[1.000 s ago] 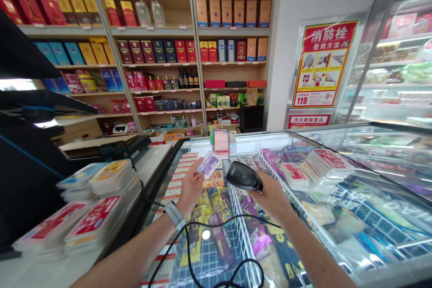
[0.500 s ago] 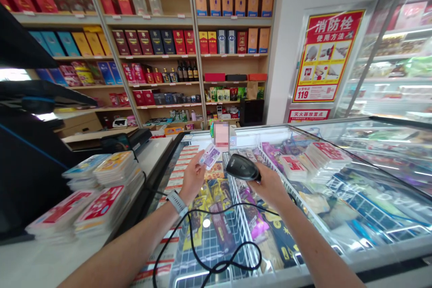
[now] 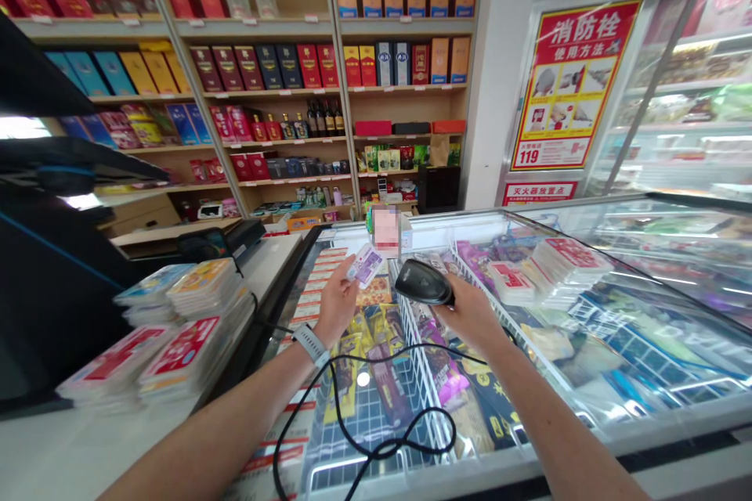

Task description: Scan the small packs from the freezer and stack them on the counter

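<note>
Between the fingers of my left hand [image 3: 338,299] is a small white and purple printed card [image 3: 366,264], tilted, its printed face toward me. My right hand [image 3: 473,313] grips a black handheld barcode scanner [image 3: 421,282] by its handle; its head points left, close to the card but apart from it. Both are above the glass top of a chest freezer. The scanner's black cable [image 3: 392,452] loops over the glass below my hands. My left wrist wears a grey watch band [image 3: 311,344].
Stacks of flat packs [image 3: 182,356] stand on the left counter beside a dark monitor [image 3: 41,282]. More packs [image 3: 567,266] lie on the freezer at right. Under the glass are wire baskets [image 3: 420,383] of packaged goods. A partly pixelated item [image 3: 386,227] sits at the freezer's far edge.
My hands still hold the card and the scanner. Both have shifted only slightly in the picture, along with a small tilt of the view.
</note>
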The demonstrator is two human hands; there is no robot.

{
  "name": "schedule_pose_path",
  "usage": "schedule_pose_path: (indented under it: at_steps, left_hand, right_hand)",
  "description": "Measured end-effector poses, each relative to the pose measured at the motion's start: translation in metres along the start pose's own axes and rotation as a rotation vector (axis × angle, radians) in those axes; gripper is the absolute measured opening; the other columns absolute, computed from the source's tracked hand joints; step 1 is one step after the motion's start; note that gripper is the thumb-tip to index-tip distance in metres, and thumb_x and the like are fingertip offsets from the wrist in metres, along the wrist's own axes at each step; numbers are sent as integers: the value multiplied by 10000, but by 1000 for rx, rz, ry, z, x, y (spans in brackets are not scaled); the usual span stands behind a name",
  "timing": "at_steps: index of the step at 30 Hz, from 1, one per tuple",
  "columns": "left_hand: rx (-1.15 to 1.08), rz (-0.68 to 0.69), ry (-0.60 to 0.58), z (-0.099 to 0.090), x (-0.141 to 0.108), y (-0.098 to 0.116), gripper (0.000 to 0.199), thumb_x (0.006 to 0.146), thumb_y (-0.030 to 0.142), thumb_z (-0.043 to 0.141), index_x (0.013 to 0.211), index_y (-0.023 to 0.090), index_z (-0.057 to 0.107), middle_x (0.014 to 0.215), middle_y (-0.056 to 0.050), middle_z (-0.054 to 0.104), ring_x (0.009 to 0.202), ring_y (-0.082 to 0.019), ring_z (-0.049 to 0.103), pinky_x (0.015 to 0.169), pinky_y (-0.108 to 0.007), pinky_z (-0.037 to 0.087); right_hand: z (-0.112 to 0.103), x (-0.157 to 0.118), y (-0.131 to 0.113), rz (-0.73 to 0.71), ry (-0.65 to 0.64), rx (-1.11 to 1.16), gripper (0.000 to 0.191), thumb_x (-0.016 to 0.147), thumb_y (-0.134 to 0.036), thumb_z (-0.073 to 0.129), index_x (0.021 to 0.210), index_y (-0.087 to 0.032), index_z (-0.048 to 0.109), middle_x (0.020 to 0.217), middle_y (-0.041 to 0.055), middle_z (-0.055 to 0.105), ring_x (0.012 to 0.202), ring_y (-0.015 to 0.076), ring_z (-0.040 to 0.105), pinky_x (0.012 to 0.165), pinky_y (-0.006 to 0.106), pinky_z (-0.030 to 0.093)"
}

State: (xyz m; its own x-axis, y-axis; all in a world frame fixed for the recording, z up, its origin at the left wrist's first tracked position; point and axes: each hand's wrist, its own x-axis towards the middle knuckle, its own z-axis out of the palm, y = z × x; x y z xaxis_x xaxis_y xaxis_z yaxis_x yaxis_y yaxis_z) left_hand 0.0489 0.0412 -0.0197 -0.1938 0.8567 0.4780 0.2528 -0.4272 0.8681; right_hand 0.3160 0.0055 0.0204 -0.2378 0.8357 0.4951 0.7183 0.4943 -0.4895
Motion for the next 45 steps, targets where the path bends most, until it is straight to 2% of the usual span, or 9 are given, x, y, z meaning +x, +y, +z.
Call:
schedule_pose_path:
  at_steps: [11, 20, 27, 32, 40, 45]
  left_hand:
    - [42, 45, -15, -2, 1, -8, 541, 852, 264, 580, 1382, 205, 489, 1377, -125, 546, 999, -219, 659, 843, -356, 558]
    - [26, -2, -16, -2, -1, -4, 597, 853, 308, 587, 1421, 197, 439, 1256, -130, 631, 953, -212, 675, 779, -331, 566]
    - [46, 31, -27, -1, -1, -2, 586, 844, 253, 583, 1411, 190, 447, 1373, -129, 551, 1004, -206, 662, 858, -345, 553]
    - [56, 8, -37, -2, -1, -2, 588, 834, 259, 596, 1399, 184, 457, 1374, -135, 549, 992, -205, 666, 827, -331, 555]
    - [90, -23, -56, -7, 1, 8, 555, 792, 270, 633, 1328, 169, 530, 1261, -136, 628, 836, -196, 674, 696, -322, 562]
    - [164, 14, -50, -17, 6, 27, 529, 736, 216, 665, 1259, 191, 594, 1123, -99, 680, 768, -165, 657, 677, -298, 552]
  right_hand:
    - [-2, 0, 0, -19, -4, -51, 172, 820, -254, 582, 980, -191, 573, 910, 48, 660, 861, 214, 617, 716, 283, 398]
    - [-3, 0, -2, -15, 21, -1, 183, 821, -236, 568, 1000, -202, 586, 943, 49, 665, 900, 213, 614, 755, 290, 416]
    - [-1, 0, 1, -20, 33, -11, 216, 826, -246, 562, 1035, -200, 588, 987, 56, 666, 940, 222, 617, 789, 299, 425]
    - [0, 0, 4, -48, 50, -28, 210, 829, -252, 553, 1025, -185, 586, 981, 65, 662, 927, 223, 616, 780, 302, 427]
    - [0, 1, 6, -33, 46, -53, 210, 816, -242, 570, 1020, -196, 590, 976, 56, 665, 911, 215, 613, 769, 292, 421]
    - [-1, 0, 6, -39, 41, -64, 205, 836, -254, 560, 1029, -190, 584, 964, 54, 662, 891, 210, 614, 755, 288, 412]
